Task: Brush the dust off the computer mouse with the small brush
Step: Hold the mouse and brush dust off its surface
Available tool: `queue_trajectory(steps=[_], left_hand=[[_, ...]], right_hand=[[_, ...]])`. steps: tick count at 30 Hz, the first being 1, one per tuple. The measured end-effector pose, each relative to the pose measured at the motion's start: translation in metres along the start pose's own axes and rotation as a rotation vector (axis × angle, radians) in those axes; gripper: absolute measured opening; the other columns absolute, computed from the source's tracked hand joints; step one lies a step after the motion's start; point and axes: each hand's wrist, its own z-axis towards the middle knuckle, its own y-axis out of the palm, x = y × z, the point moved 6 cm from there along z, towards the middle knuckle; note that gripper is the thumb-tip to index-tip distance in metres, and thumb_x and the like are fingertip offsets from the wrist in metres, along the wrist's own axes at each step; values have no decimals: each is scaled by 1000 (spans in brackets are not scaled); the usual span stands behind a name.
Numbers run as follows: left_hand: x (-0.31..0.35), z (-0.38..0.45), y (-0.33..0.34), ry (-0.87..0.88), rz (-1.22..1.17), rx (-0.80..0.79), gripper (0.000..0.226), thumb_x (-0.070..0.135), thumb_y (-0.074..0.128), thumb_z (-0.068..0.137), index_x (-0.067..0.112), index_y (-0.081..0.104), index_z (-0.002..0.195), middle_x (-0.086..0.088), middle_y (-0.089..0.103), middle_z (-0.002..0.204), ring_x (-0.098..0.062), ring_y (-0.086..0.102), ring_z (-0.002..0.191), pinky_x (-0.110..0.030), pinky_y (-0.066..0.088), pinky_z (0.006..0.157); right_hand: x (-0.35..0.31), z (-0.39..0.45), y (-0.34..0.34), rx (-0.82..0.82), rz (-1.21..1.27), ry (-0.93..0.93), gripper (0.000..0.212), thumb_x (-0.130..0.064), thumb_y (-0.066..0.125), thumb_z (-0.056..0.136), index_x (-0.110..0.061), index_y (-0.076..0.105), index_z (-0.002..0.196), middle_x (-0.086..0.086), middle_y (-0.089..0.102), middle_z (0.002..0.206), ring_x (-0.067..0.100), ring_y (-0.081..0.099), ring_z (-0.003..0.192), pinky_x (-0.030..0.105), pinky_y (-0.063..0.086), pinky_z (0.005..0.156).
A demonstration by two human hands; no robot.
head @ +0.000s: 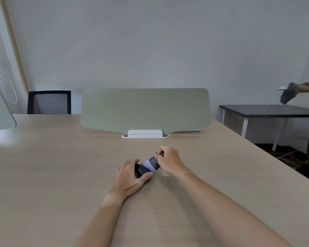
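Observation:
A black computer mouse [141,171] lies on the light wooden desk [61,175], mostly covered by my left hand [130,177], which grips it with fingers over the top and thumb along its right side. My right hand [169,160] holds the small brush [152,164] by its black handle. The brush has a black collar and pale lavender bristles, and the bristles touch the mouse's far right end. A faint whitish patch of dust [163,173] lies on the desk just right of the mouse.
A green desk divider [144,109] in a white base [145,134] stands behind my hands. A black mesh chair [49,102] is at the back left. At the right, a dark side table [268,111] and another person's arm holding a grey cloth [289,93].

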Motion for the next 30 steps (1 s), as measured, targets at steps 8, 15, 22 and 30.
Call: queue_trajectory(steps=[8, 15, 22, 30], left_hand=[[4, -1, 0, 1, -120, -55, 80, 55, 63, 65, 23, 44, 136, 3, 60, 125, -18, 54, 117, -27, 37, 92], [5, -3, -1, 21, -168, -54, 82, 50, 61, 64, 27, 36, 139, 23, 59, 109, -12, 56, 104, -24, 38, 86], [7, -2, -2, 57, -178, -47, 79, 44, 62, 66, 26, 37, 138, 28, 57, 112, -2, 51, 98, -21, 35, 85], [8, -4, -3, 60, -167, -63, 71, 45, 65, 67, 30, 42, 132, 20, 54, 111, -2, 52, 101, -19, 35, 86]], right_hand=[[-8, 3, -11, 47, 49, -56, 17, -9, 53, 82, -15, 58, 67, -9, 57, 64, 16, 52, 70, 11, 36, 52], [-3, 4, 3, 20, -6, -24, 14, -13, 53, 89, -14, 56, 75, 5, 61, 83, 24, 52, 76, 31, 40, 64], [-5, -2, 0, 57, 95, -38, 16, -14, 54, 86, -13, 58, 71, -2, 59, 71, 18, 52, 72, 23, 36, 57], [2, -7, -5, 39, -8, 30, 17, -18, 56, 83, -2, 49, 80, 4, 50, 75, 24, 38, 69, 34, 33, 61]])
